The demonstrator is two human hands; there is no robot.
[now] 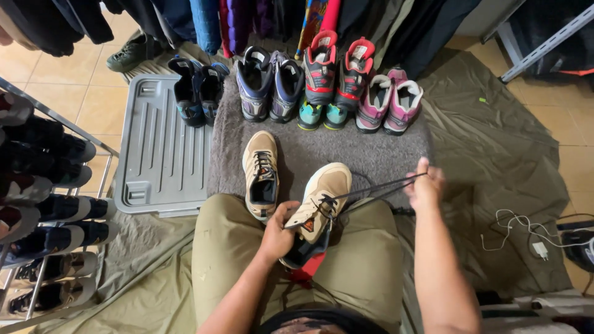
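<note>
Down on the olive groundsheet (495,142), grey mat (365,151) ahead and a grey plastic lid (162,148) to the left, the tan shoe (317,207) sits on the lap between the knees, its partner (261,173) just beyond on the mat. The left hand (278,232) wraps closed around the shoe's heel end while the right hand (426,185) is clenched on the dark laces (377,187), drawn taut out to the right — an even pull with the heel braced looks best. Open room lies rightward over the groundsheet; the shoe rack (43,210) crowds the left, the row of hiking shoes (322,83) lines the mat's far edge, and a white charger cable (520,232) lies near the right elbow.
</note>
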